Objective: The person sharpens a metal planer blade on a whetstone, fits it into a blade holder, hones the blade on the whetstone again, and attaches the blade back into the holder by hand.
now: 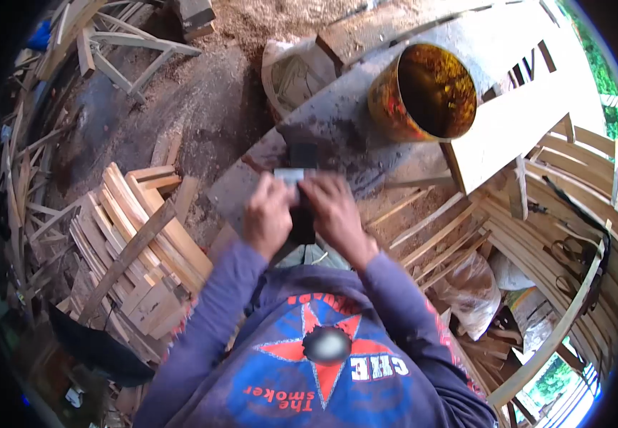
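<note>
My left hand (266, 212) and my right hand (334, 210) are side by side in front of my body, both with bent, closed fingers. Between the fingertips they pinch a small, flat, silvery piece that looks like a metal blade (289, 174). It lies across a long dark block (304, 155), which resembles a sharpening stone and runs away from me under the hands. Part of the block is hidden by the fingers, and the right hand is slightly blurred. The block rests at the near end of a wet, stained plank (252, 165).
A large open can (384, 100) with dark contents stands on the plank, ahead to the right. Beyond the plank's left edge is a whitish bucket (274, 71). Stacked wood pieces (127, 214) lie left; long curved slats (537, 246) and a plastic bag (469, 289) lie right.
</note>
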Demonstrator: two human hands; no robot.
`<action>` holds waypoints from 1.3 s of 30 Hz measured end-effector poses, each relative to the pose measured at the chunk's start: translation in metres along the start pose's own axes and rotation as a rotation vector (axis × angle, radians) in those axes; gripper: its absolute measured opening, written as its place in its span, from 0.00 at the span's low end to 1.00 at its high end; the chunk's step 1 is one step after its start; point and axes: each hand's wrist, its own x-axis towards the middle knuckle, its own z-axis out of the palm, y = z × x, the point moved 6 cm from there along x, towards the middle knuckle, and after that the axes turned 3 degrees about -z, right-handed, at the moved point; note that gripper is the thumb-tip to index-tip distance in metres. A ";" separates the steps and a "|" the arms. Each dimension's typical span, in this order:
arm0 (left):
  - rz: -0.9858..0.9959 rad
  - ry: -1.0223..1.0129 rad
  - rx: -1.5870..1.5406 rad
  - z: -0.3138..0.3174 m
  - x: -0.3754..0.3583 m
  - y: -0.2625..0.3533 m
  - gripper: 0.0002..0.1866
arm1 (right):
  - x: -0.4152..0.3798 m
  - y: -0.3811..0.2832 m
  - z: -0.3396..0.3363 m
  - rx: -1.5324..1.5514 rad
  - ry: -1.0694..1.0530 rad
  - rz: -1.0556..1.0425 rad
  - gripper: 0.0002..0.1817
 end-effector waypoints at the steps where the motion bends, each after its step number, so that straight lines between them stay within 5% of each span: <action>1: 0.005 0.036 -0.046 0.006 -0.022 -0.002 0.04 | -0.019 -0.002 0.004 0.030 0.022 -0.028 0.28; 6: 0.009 0.117 -0.008 -0.003 0.017 -0.002 0.05 | 0.032 0.008 -0.005 0.015 -0.004 -0.097 0.26; 11: -0.080 0.128 -0.049 0.010 -0.037 0.006 0.04 | -0.017 0.001 0.002 0.024 -0.049 -0.106 0.26; 15: -0.067 0.128 -0.002 -0.005 0.026 -0.004 0.05 | 0.043 0.011 -0.001 0.030 -0.015 -0.101 0.27; 20: -0.173 0.096 -0.050 0.011 -0.040 0.004 0.04 | -0.015 0.004 0.005 0.039 -0.093 -0.121 0.29; 24: -0.087 0.140 -0.008 -0.008 0.027 -0.003 0.03 | 0.050 0.008 -0.001 0.058 -0.027 -0.132 0.30; 28: -0.159 0.075 -0.031 0.010 -0.037 0.004 0.07 | -0.018 0.007 0.007 0.078 -0.063 -0.122 0.29; 33: -0.088 0.125 0.034 -0.008 0.033 -0.006 0.06 | 0.049 0.011 0.001 0.087 -0.004 -0.094 0.29; 37: -0.058 0.116 -0.073 0.003 -0.034 0.012 0.07 | -0.011 -0.003 0.001 0.107 -0.059 -0.120 0.30; 39: -0.059 0.131 -0.013 0.004 -0.011 0.002 0.07 | 0.012 0.007 0.000 0.088 -0.059 -0.132 0.29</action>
